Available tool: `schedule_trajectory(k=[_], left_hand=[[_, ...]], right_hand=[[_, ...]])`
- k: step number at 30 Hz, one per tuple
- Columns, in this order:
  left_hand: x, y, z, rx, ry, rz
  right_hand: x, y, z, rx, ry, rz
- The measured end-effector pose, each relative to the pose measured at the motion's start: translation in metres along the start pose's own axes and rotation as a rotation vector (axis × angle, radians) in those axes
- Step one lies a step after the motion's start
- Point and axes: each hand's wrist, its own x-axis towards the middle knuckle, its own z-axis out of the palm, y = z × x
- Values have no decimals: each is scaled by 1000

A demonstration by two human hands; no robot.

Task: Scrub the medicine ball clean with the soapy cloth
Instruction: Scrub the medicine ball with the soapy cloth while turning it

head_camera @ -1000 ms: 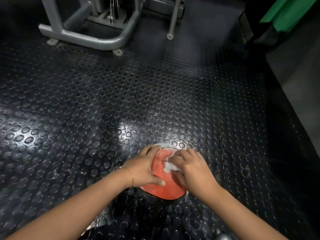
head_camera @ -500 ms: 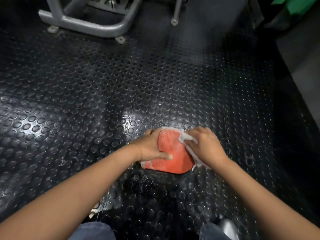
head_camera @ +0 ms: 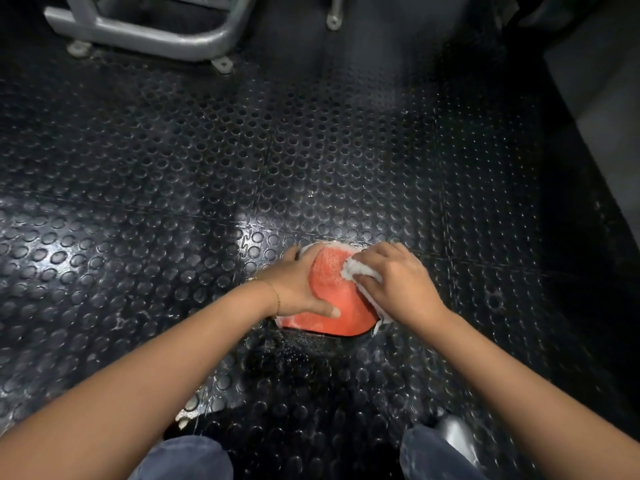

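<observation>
A black studded rubber floor, wet and shiny, fills the view, with a grey metal machine frame at its far edge. Close in front of the person, an orange medicine ball sits on the floor between both hands. The left hand curls around the ball's left side, thumb across its near face, likely bracing it against rolling. The right hand clutches a white soapy cloth and presses it to the ball's upper right side, placed to scrub. A thin bracelet circles the left wrist.
</observation>
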Motion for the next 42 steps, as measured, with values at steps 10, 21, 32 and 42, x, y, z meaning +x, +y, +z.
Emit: schedule_trajectory(k=[10,21,32,42], left_hand=[[-2,2,8,37,33,-40],[-15,2,14,-33,60,-17],[1,12,-7,-16,-101,-53],[-23,12,19,-19,11,-58]], right_hand=[[5,3,-7,-57,-19,74],[-4,-6,-1,-3,25,78],[-17,-8,8,18,-8,-99],[-33,0,8,72,9,-7]])
